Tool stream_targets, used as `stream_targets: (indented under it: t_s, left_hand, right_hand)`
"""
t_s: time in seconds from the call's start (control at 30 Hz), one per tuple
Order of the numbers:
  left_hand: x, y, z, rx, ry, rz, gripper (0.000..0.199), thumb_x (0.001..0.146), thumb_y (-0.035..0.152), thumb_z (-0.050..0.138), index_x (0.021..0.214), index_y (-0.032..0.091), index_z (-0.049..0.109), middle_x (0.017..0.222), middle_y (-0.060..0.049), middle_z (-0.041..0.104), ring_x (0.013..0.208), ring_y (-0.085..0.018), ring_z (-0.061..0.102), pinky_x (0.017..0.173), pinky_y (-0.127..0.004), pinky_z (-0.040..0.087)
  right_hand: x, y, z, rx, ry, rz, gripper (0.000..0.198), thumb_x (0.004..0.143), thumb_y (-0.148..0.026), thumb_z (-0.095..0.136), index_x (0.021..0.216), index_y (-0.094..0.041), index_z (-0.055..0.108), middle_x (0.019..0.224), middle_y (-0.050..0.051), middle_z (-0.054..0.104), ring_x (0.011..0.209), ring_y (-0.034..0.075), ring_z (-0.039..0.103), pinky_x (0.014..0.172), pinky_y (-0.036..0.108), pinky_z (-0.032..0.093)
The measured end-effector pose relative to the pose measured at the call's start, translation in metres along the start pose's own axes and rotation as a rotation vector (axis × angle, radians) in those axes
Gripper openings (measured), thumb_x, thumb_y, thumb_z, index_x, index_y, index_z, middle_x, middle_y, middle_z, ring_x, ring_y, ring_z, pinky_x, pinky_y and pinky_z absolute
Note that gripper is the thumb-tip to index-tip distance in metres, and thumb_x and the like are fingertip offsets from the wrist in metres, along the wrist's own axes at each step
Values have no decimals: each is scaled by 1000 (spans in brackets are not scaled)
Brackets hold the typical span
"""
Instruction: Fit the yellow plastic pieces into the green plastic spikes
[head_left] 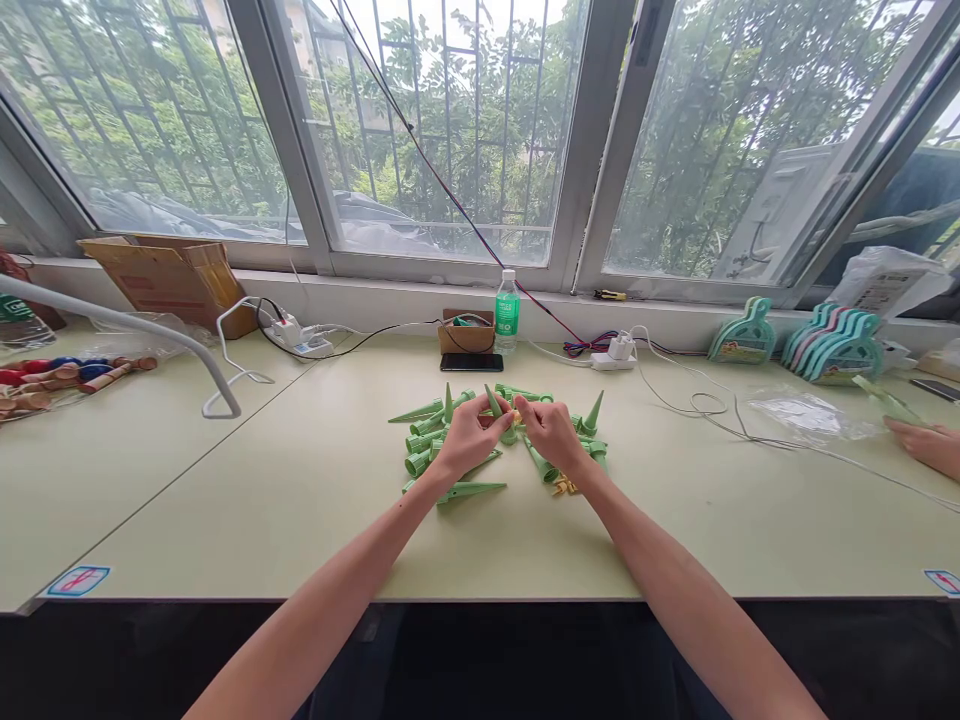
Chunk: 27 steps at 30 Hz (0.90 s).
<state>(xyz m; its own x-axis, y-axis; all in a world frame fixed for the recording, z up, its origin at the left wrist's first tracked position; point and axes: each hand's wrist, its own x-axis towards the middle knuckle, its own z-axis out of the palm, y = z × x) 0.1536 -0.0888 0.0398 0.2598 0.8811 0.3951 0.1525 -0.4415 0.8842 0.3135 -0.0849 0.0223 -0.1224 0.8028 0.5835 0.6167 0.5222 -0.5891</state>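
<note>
My left hand [474, 435] is closed on a green plastic cone-shaped spike [492, 400], its pointed tip up. My right hand [553, 436] meets it from the right, fingers pinched together. A small yellow piece [516, 416] shows between the hands, apparently at the right fingertips; the fingers partly hide it. Several more green spikes [472, 490] with ribbed caps lie around both hands, and a few stand point up, such as the spike [592, 414] on the right. Beneath my right wrist lies a little heap of yellow pieces [565, 485].
Behind the spikes are a black phone [471, 362], a small cardboard box [454, 336] and a water bottle [507, 318]. White cables and a power strip [613, 358] run along the back. At the far right, another person's hand [926, 443] is beside a plastic bag [814, 414].
</note>
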Motion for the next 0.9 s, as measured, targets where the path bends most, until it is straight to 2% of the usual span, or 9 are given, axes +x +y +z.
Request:
stream_targets:
  t_s: [0.13, 0.27, 0.53, 0.77, 0.9]
  left_hand:
    - [1, 2, -1, -1, 53, -35, 26, 79, 41, 65, 79, 15, 59, 69, 0, 56, 52, -8, 48, 47, -20, 38]
    - [1, 4, -2, 1, 75, -49, 25, 78, 40, 66, 79, 15, 59, 66, 1, 54, 50, -7, 45, 46, -19, 37]
    - [0, 4, -2, 20, 19, -22, 24, 79, 38, 65, 80, 15, 60, 70, 0, 56, 52, -7, 47, 45, -18, 37]
    - [0, 2, -1, 11, -25, 10, 24, 80, 38, 65, 78, 14, 61, 74, 0, 56, 54, -7, 46, 49, -19, 39]
    - [0, 0, -1, 14, 0, 6, 25, 80, 40, 65, 79, 15, 61, 74, 0, 57, 55, -8, 48, 50, -20, 41]
  right_hand:
    - [0, -2, -2, 22, 60, 32, 49, 98, -53, 35, 60, -21, 38, 50, -4, 36, 49, 11, 31, 53, 25, 26]
    - [-1, -6, -5, 86, 4, 11, 39, 98, -50, 38, 76, -20, 50, 57, -4, 47, 51, 11, 38, 55, 24, 31]
    - [-1, -2, -1, 45, 8, -5, 48, 98, -51, 36, 61, -21, 33, 51, -5, 30, 51, 11, 25, 52, 26, 25]
    - [0, -2, -1, 33, -5, -15, 55, 98, -54, 33, 55, -20, 28, 49, -4, 28, 50, 10, 24, 52, 28, 22]
    - [0, -2, 0, 17, 28, 14, 56, 98, -57, 32, 56, -20, 29, 49, -4, 30, 49, 11, 26, 52, 28, 22]
